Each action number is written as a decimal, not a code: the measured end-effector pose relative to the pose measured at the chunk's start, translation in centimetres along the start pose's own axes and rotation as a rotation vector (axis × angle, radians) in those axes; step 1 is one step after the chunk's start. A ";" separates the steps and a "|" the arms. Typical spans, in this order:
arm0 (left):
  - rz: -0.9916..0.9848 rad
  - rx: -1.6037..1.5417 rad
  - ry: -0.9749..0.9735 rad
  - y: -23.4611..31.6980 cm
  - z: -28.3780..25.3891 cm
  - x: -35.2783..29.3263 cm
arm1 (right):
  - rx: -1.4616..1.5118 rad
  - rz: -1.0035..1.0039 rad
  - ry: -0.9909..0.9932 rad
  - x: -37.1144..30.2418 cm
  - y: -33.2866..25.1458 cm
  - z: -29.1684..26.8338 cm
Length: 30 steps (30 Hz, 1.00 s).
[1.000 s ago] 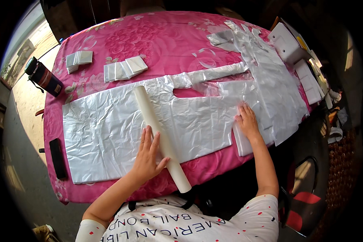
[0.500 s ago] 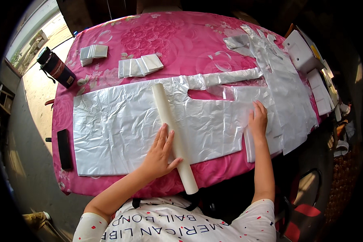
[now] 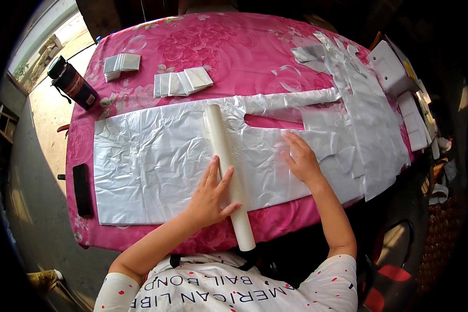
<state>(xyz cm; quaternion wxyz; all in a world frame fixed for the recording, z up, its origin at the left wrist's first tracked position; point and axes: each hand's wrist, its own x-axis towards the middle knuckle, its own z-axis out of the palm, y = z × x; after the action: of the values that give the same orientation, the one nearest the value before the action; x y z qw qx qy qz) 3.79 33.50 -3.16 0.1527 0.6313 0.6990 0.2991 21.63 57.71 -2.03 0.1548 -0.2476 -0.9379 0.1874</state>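
A stack of thin white plastic bags (image 3: 135, 171) lies flat across the table, its handle strips reaching to the right. Across the bags slants a pale tube-shaped roll (image 3: 228, 156), its near end jutting past the table's front edge. My left hand (image 3: 209, 195) rests against the roll's left side, fingers stretched and thumb spread over it. To the right of the roll, my right hand (image 3: 302, 160) lies on the plastic just below the pink gap between the handle strips, fingers extended and thumb apart. Neither hand grips anything.
Crumpled plastic scraps (image 3: 369, 130) cover the right end of the pink flowered tablecloth (image 3: 234, 47). Small folded packets (image 3: 183, 82) sit behind the bags, with more packets (image 3: 121, 66) farther left. A dark bottle (image 3: 73, 83) and a black oblong case (image 3: 81, 190) stand at the left edge.
My right hand has moved left toward the roll. The near handle strip now lies extended over the pink gap beside it. The roll's far end has shifted slightly right, with my left hand still against it.
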 end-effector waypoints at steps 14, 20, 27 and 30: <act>0.026 0.050 0.016 0.5 0.0 0.6 | -0.765 0.822 0.135 -9.7 14.8 -6.6; 0.006 0.062 -0.011 0.6 -0.2 0.6 | -0.893 0.586 0.322 -8.4 9.6 -7.1; -0.054 0.102 -0.086 1.7 0.2 1.3 | -0.236 0.298 0.209 -6.0 10.2 -2.4; -0.065 0.109 -0.085 1.9 0.4 1.6 | -0.284 0.410 0.228 -7.9 14.7 -4.3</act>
<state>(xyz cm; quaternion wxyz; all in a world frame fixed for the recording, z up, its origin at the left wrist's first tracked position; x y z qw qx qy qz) 5.29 35.17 -2.06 0.1572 0.6279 0.7272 0.2286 35.80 66.66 -6.08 0.1821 -0.4709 -0.8616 0.0526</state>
